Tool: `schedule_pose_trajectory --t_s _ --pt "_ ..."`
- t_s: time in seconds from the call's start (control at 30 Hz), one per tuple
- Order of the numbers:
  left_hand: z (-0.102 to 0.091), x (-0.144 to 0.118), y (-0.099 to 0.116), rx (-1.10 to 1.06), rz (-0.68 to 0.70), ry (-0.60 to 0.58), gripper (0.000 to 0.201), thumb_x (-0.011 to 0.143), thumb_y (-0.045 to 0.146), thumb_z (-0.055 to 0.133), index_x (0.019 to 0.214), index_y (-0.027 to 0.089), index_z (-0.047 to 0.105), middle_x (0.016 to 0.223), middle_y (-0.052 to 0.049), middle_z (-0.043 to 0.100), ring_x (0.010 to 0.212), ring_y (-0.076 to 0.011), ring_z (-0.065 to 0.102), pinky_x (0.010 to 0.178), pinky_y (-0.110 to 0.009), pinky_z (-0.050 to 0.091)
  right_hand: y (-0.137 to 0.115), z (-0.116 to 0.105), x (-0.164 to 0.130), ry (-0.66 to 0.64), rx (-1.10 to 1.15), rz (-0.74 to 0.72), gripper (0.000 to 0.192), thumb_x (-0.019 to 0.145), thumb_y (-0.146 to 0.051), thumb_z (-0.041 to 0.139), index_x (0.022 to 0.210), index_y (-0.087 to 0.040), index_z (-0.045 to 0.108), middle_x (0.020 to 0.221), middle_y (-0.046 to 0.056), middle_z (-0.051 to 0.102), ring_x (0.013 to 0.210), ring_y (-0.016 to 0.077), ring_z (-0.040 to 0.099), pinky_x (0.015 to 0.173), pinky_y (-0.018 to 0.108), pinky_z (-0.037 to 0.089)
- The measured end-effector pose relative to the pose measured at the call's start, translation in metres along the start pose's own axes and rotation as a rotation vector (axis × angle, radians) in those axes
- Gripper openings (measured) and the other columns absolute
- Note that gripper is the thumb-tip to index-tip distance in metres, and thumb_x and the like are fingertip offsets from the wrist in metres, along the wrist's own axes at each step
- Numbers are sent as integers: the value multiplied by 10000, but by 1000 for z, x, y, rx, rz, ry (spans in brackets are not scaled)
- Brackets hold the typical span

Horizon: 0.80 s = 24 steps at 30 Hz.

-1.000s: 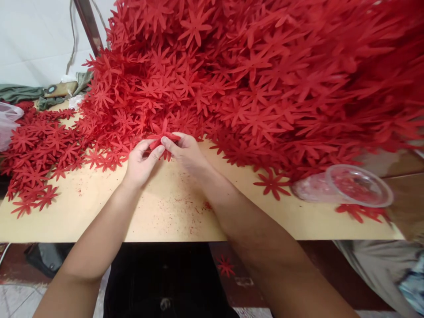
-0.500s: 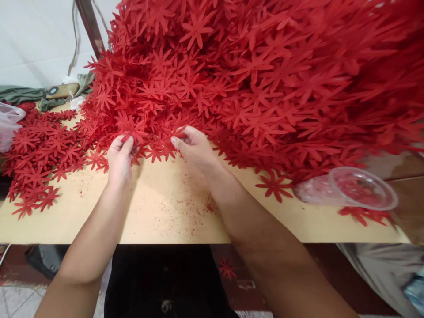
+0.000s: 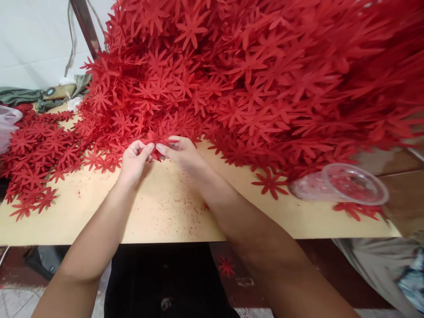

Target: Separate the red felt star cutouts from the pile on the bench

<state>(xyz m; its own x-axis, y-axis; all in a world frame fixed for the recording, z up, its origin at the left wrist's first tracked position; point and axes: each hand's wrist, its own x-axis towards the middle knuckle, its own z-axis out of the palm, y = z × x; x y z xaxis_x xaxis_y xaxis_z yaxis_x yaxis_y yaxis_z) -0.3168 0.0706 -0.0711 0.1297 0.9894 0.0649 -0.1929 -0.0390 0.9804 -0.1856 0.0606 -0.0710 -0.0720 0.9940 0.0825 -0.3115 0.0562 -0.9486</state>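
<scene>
One great heap of red flower cut-outs (image 3: 215, 84) takes up the back of a pale tabletop (image 3: 76, 212) and rises well above it. White wall (image 3: 33, 39) shows behind the heap's left side, where a dark post (image 3: 86, 28) slants down to it. Also left of the heap lie green cloth (image 3: 20, 95), a smaller pile of matching cut-outs (image 3: 39, 154) and a whitish plastic bag (image 3: 8, 126). At the heap's right front edge a clear plastic tub (image 3: 311, 187) lies on its side, its round mouth showing red bits; a lone cut-out (image 3: 270, 183) lies flat between it and the nearer stretch of wood. Red crumbs (image 3: 179, 216) speckle the surface in front of the heap (a stray flower (image 3: 226, 266) shows below the table's edge, too).

Just before the heap's front edge, the held flower piece (image 3: 154, 139) is bright red, thin and matt, with narrow, round-tipped petals fanning upward and outward. The left hand (image 3: 134, 161) pinches it between thumb and bent fingers; the right hand (image 3: 185, 152) pinches red petals at its other side, the two thumbs close together. Whether it is a single layer or several, I cannot tell.
</scene>
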Motion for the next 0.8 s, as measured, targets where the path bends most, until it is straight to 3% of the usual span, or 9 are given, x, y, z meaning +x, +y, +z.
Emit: schedule_pose_trajectory --t_s 0.13,0.3,0.5,0.67,0.8 --pt "-3 3 1 -109 16 37 368 613 477 804 658 190 579 592 50 612 530 -52 536 548 -183 461 -2 -17 5 188 42 -17 321 630 -451 783 739 -190 631 647 -18 651 557 70 569 512 219 455" --pt "-3 2 6 -124 -52 35 336 608 421 819 699 200 582 589 46 627 511 -63 562 494 -173 473 -14 -28 7 271 49 11 301 623 -363 809 711 -191 578 616 -46 625 530 47 556 528 193 454" --pt "-2 0 6 -160 -126 13 211 719 368 743 763 207 615 659 24 667 541 -71 596 489 -173 494 -16 -19 1 173 47 -52 306 656 -427 771 676 -205 561 649 -44 594 596 66 561 581 218 477" --pt "0 0 5 -216 -133 -5 245 628 276 814 781 186 645 711 24 689 558 -62 604 564 -186 521 -17 -18 -1 94 62 -7 335 618 -457 777 702 -203 573 601 -42 592 563 89 576 550 239 486" --pt "2 -2 5 -187 -124 1 312 538 290 862 729 166 649 629 33 671 519 -56 578 533 -176 489 -20 -20 -2 66 19 -6 265 668 -328 745 782 -206 540 569 -65 586 466 68 527 475 218 430"
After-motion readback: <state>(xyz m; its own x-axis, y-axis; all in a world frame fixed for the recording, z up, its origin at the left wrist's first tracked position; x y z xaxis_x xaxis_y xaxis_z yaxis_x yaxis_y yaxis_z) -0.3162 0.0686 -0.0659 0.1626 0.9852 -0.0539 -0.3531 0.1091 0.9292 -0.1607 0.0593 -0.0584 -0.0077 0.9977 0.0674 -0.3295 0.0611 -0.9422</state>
